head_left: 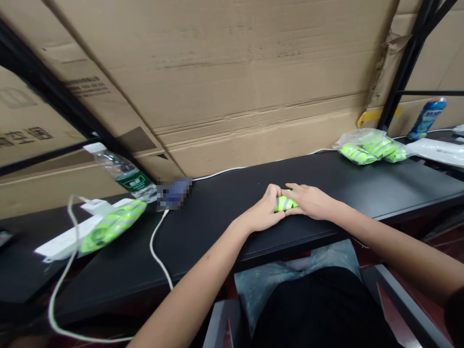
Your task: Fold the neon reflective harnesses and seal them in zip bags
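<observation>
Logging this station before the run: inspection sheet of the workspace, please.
surface: black desk, hands near its front edge
job's things: rolled neon-green reflective band between the hands; more green bands in a clear plastic bag, back right; another green band beside the power strip, left
clutter: water bottle lying tilted; blurred object; blue bottle; white packet
grippers: left hand and right hand, fingers closed around the band
cables: white cable along the back, looping over the front edge; white power strip
surroundings: cardboard boxes; black metal rack
</observation>
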`<action>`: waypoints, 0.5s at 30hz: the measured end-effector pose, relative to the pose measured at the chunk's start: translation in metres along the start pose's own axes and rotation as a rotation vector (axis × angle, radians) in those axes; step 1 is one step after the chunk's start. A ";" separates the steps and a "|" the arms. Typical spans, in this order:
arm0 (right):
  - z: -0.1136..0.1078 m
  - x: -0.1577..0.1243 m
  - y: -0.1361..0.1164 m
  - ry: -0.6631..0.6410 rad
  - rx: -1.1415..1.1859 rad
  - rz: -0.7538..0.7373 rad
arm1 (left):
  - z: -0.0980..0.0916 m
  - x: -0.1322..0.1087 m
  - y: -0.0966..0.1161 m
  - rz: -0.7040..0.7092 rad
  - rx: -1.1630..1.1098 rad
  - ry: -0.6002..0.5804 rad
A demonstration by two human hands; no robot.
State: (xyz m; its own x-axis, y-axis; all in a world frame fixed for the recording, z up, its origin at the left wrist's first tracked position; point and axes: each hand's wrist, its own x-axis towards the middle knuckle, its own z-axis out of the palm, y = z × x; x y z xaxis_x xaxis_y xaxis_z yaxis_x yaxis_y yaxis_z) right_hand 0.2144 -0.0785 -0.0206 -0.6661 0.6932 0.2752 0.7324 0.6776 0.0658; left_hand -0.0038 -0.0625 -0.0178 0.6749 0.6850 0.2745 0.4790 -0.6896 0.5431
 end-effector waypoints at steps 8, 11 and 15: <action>-0.007 -0.004 -0.006 0.002 0.026 -0.044 | -0.011 -0.016 0.002 -0.017 0.052 0.033; -0.007 -0.006 -0.005 0.008 0.046 -0.016 | -0.006 -0.013 0.008 -0.044 0.070 0.038; -0.005 -0.005 -0.003 -0.005 -0.002 0.003 | -0.004 -0.012 0.010 -0.090 -0.009 0.053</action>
State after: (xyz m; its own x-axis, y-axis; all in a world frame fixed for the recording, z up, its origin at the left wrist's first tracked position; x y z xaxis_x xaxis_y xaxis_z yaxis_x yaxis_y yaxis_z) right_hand 0.2162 -0.0854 -0.0179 -0.6648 0.6963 0.2704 0.7345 0.6753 0.0669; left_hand -0.0096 -0.0768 -0.0127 0.5984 0.7557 0.2660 0.5312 -0.6228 0.5744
